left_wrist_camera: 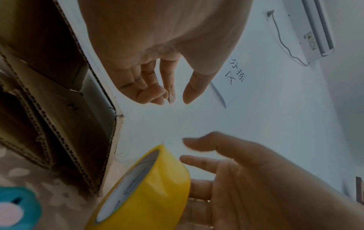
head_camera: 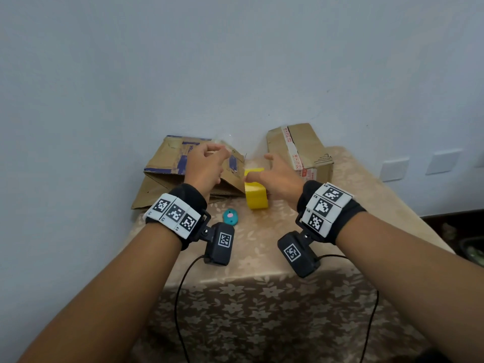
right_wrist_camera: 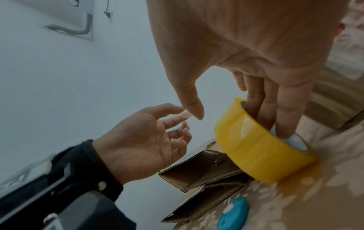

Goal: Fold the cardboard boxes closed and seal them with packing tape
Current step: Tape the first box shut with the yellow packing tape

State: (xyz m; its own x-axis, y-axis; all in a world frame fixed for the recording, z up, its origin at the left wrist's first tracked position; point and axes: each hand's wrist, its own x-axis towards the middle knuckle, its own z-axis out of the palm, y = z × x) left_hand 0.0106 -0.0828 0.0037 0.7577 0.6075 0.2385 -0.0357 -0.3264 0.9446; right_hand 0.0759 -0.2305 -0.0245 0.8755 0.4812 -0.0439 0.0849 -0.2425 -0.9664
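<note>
A yellow tape roll stands on edge on the table between two cardboard boxes. My right hand holds it with several fingers pushed into its core, the thumb off the roll. The left box lies open with its flaps spread; the flute edges show in the left wrist view. My left hand hovers above that box, fingers loosely curled, thumb and index apart. A clear strip of tape seems stuck to its index fingertip. The right box is closed, with white printed tape along its top.
A small teal cutter lies on the floral tablecloth in front of the roll. The boxes stand against a pale wall. The table's front edge falls away just below my wrists; wrist camera cables hang there.
</note>
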